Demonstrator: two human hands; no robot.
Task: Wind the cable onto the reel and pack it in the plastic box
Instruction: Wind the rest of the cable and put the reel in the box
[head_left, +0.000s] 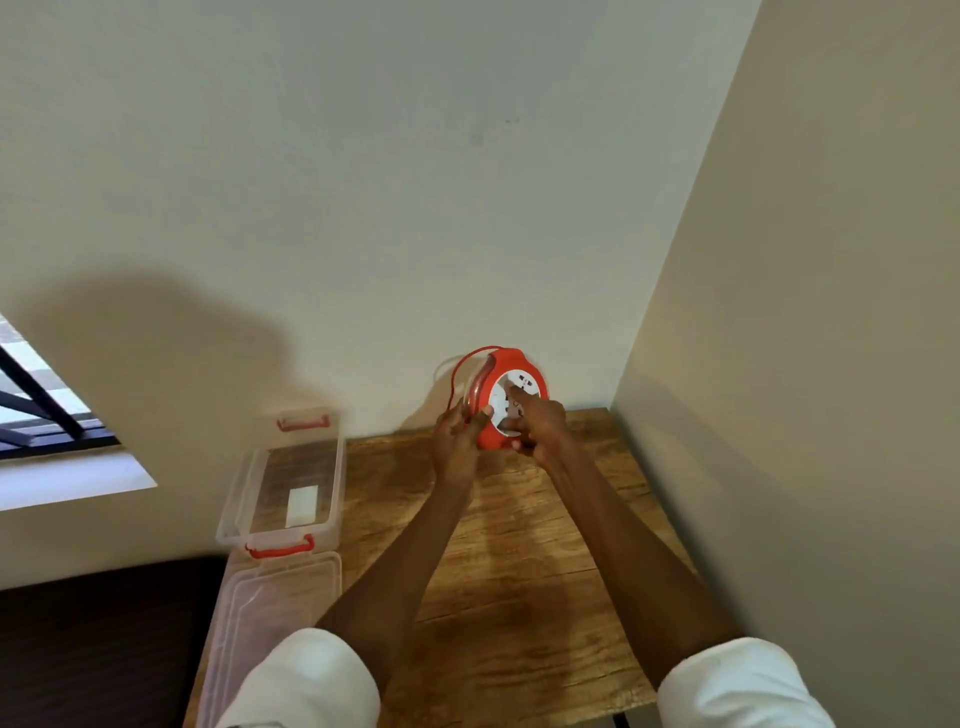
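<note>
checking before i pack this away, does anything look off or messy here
One thing: a loop of red cable still bulges loose off the left side of the reel, not wound in. The left hand and right hand hold the reel up. The plastic box sits open, its lid beside it.

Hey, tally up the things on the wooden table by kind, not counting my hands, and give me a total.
Cable reel, orange and white, held by both hands: 1
Clear plastic box with orange latches, open: 1
Clear lid, lying flat in front of the box: 1
Total: 3
</note>
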